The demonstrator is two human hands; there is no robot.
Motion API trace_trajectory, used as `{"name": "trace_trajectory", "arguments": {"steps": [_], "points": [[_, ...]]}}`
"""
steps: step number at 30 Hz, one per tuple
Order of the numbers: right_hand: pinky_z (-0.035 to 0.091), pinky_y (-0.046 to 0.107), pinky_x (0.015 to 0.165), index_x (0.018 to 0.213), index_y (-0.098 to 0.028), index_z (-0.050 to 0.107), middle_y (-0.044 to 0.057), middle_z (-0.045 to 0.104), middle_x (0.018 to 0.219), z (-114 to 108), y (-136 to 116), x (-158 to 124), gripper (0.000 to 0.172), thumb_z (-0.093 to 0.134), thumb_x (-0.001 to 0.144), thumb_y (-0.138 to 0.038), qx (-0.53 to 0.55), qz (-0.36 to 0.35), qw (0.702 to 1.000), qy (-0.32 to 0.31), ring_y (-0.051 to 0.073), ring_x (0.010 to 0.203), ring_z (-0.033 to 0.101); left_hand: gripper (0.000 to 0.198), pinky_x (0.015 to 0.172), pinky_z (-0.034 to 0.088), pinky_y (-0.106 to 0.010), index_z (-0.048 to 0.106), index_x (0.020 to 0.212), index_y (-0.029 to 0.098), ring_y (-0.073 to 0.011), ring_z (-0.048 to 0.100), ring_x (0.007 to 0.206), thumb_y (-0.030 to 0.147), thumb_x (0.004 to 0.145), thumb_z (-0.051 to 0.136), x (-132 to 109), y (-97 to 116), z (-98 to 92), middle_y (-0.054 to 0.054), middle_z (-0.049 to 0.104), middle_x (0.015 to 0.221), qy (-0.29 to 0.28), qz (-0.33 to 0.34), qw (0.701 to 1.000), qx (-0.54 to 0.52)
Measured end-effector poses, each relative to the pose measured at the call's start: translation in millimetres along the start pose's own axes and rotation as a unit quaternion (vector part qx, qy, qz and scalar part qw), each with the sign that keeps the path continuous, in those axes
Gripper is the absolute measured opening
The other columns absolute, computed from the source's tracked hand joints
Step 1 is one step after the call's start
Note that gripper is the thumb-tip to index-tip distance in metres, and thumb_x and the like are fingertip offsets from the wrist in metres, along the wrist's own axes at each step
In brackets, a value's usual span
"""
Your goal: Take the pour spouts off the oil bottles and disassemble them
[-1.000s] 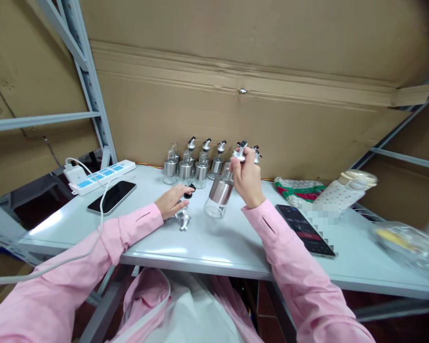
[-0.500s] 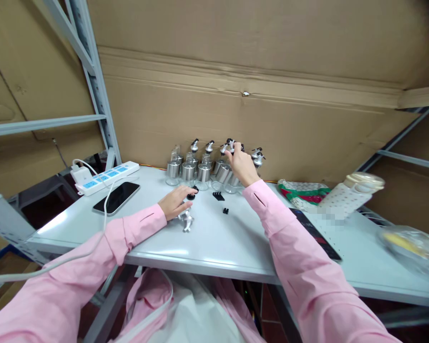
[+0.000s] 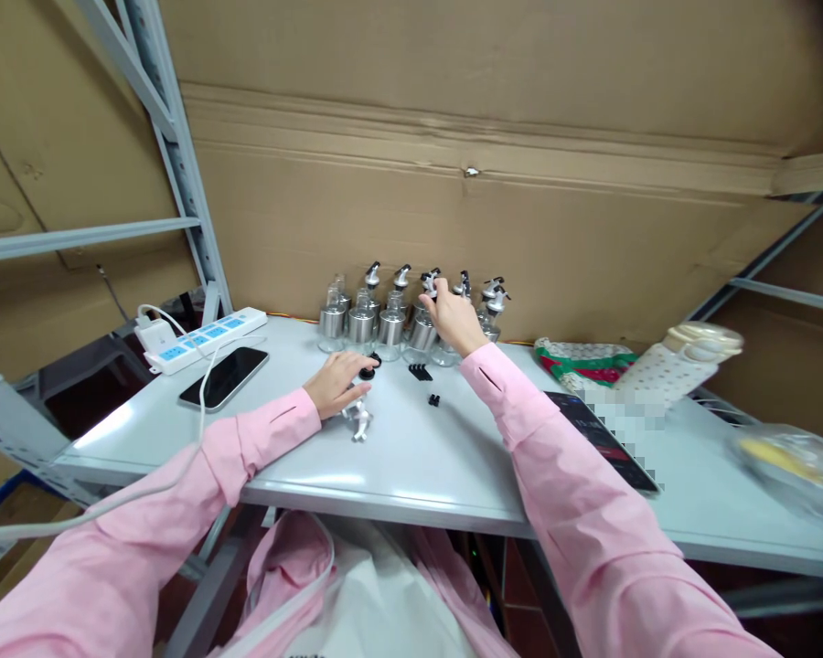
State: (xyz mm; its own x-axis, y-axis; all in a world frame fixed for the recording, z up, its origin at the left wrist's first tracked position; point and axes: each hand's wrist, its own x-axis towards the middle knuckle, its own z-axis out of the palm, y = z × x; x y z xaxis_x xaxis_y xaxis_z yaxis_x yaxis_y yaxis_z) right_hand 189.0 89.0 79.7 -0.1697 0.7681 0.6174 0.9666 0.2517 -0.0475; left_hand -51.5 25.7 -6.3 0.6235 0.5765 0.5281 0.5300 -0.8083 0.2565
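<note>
Several glass bottles with brushed metal sleeves, among them one bottle, stand in rows at the back of the table. Some carry silver-and-black pour spouts; others have bare necks. My right hand is closed at the top of a bottle, its fingertips around a pour spout. That bottle's neck is partly hidden by the hand. My left hand lies low over the table with its fingers stretched out, at the small black round caps. Loose silver spout parts lie just below its thumb.
Small black pieces lie mid-table. On the left are a phone and a power strip with a white cable crossing my left sleeve. To the right are a tablet, a white spotted bottle and a plastic-wrapped bowl.
My right hand has shifted slightly left along the bottle tops, uncovering a spout to its right. My left hand stays in nearly the same place.
</note>
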Motion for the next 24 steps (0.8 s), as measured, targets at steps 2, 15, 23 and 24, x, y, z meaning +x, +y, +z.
{"name": "trace_trajectory", "arguments": {"steps": [2,15,23,24], "points": [[0.039,0.029,0.063,0.115,-0.014,0.046,0.014,0.063,0.1,-1.7,1.9,-11.0,0.043,0.028,0.092,-0.045,0.02,-0.021,0.999,0.043,0.026,0.083,0.06,0.041,0.094,0.029,-0.041,0.046,0.116,0.018,-0.0223,0.048,0.106,0.044,0.089,0.03,1.8,1.4,-2.4,-0.009,0.057,0.114,0.013,-0.011,1.0,0.021],[0.03,0.026,0.054,0.071,-0.016,0.061,0.002,0.056,0.055,3.9,-23.1,-89.8,0.045,0.047,0.08,-0.059,0.143,-0.174,0.972,0.069,0.013,0.05,0.048,0.042,0.096,0.02,-0.051,0.052,0.107,0.016,-0.0283,0.05,0.101,0.048,0.08,0.05,36.4,54.8,10.0,-0.012,0.059,0.106,0.081,0.02,0.978,0.191],[0.035,0.025,0.057,0.093,-0.017,0.06,0.002,0.061,0.061,-1.0,-34.5,-96.8,0.035,0.04,0.088,-0.044,0.247,-0.218,0.944,0.002,0.013,0.053,0.052,0.024,0.091,0.028,-0.047,0.055,0.084,0.016,-0.0213,0.056,0.077,0.038,0.083,0.045,29.2,52.7,-3.7,-0.006,0.064,0.078,0.11,0.028,0.972,0.205],[0.036,0.025,0.059,0.093,-0.017,0.06,0.002,0.062,0.064,-2.0,-33.0,-96.6,0.032,0.038,0.09,-0.04,0.25,-0.235,0.939,0.013,0.013,0.055,0.053,0.023,0.091,0.028,-0.047,0.055,0.086,0.016,-0.0205,0.056,0.075,0.037,0.082,0.046,27.8,51.5,-5.3,-0.005,0.064,0.077,0.123,0.026,0.974,0.191]]}}
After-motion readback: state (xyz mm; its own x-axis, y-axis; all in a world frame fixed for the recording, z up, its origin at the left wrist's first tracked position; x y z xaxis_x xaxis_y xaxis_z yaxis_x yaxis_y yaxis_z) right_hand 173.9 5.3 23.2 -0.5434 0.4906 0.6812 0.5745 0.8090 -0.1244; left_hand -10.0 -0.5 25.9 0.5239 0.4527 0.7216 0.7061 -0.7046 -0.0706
